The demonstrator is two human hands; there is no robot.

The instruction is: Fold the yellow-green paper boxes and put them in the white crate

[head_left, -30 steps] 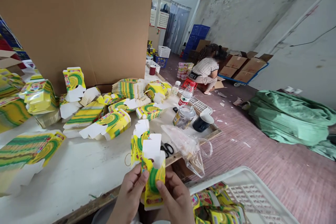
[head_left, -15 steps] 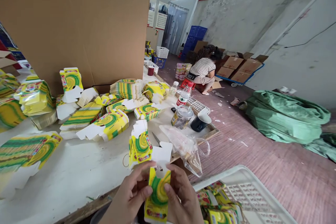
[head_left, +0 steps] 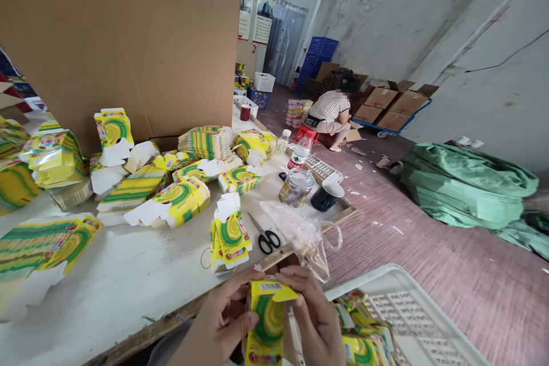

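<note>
My left hand (head_left: pixel 218 326) and my right hand (head_left: pixel 315 317) both grip a small yellow and green carton (head_left: pixel 266 320) just in front of the table's near edge. The carton stands upright and its top flap, with a barcode on it, is folded down over the opening. A short stack of flat cartons of the same print (head_left: pixel 229 237) lies on the white table (head_left: pixel 128 274) just beyond my hands. Black-handled scissors (head_left: pixel 266 235) lie beside that stack.
Many more flat and folded cartons (head_left: pixel 180 200) cover the table before a big cardboard sheet (head_left: pixel 128 40). A jar (head_left: pixel 295 187), bottle (head_left: pixel 301 153), dark cup (head_left: pixel 326 194) and plastic bag (head_left: pixel 300 234) sit right. A white crate (head_left: pixel 398 320) holds cartons. A person (head_left: pixel 332 111) crouches beyond.
The white top flaps that stood up from the carton have been folded in and the lid flap closed down. My hands and the carton dropped lower, uncovering the scissors.
</note>
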